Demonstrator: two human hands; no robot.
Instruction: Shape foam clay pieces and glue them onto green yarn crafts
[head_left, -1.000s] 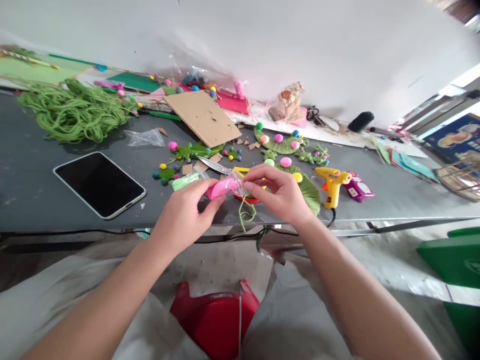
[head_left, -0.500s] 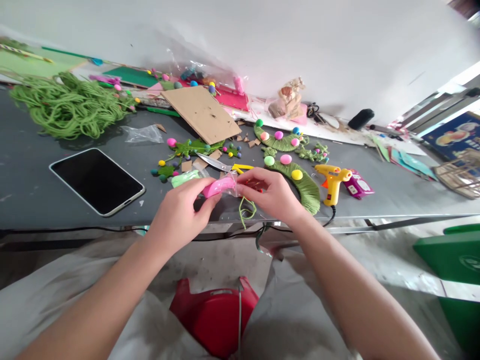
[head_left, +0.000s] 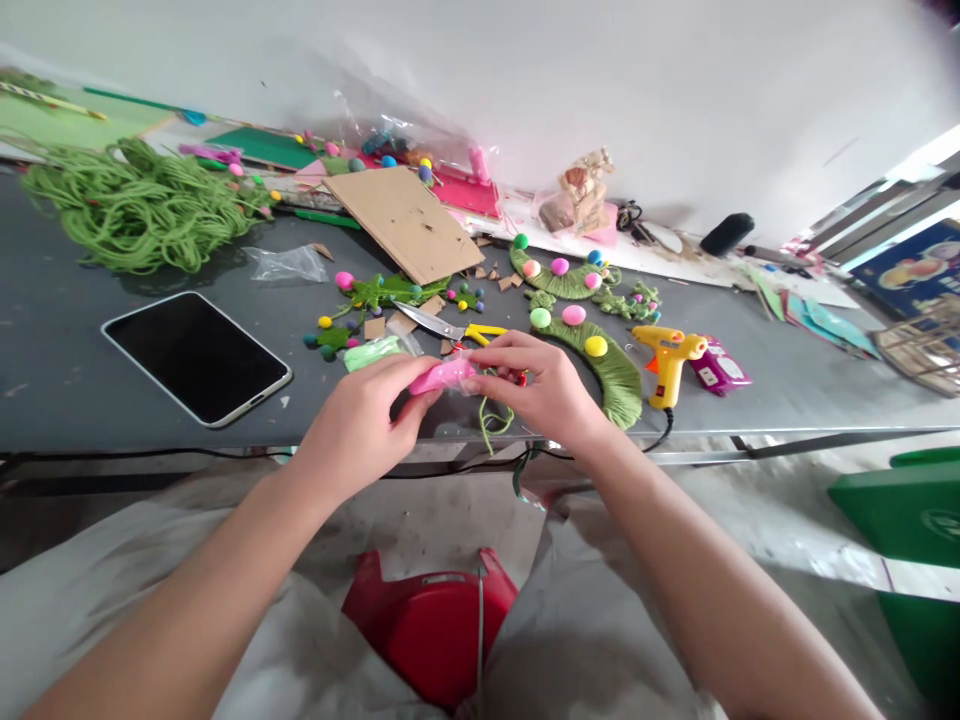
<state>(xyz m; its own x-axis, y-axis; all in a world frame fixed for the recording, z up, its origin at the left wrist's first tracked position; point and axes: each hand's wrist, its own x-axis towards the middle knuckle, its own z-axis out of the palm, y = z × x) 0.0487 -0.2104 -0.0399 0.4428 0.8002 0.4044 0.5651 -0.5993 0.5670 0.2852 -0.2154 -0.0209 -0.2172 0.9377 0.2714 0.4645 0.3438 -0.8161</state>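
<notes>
Between my hands is a soft pink lump in a clear plastic wrapper [head_left: 442,376], perhaps modelling clay. My left hand [head_left: 367,415] pinches its left end between thumb and fingers. At the right end, my right hand [head_left: 536,385] is closed on the clear wrapper. Just behind the hands lie scissors [head_left: 442,324] with yellow and red handles, partly covered by my right hand. A light green wrapped lump [head_left: 373,352] is beside my left fingers. Right of my right hand is a green yarn-wrapped arc [head_left: 615,375] with coloured balls on it.
A tablet-like phone [head_left: 196,358] lies at left, with a heap of green yarn [head_left: 150,210] behind it. A cardboard sheet [head_left: 405,222] rests mid-table. At right stand a yellow glue gun [head_left: 667,365] and a purple packet [head_left: 720,367]. A black cable runs along the front edge.
My right fingers have shifted slightly on the wrapper, closer to the pink lump. The left hand keeps its pinch, and the view has moved a little.
</notes>
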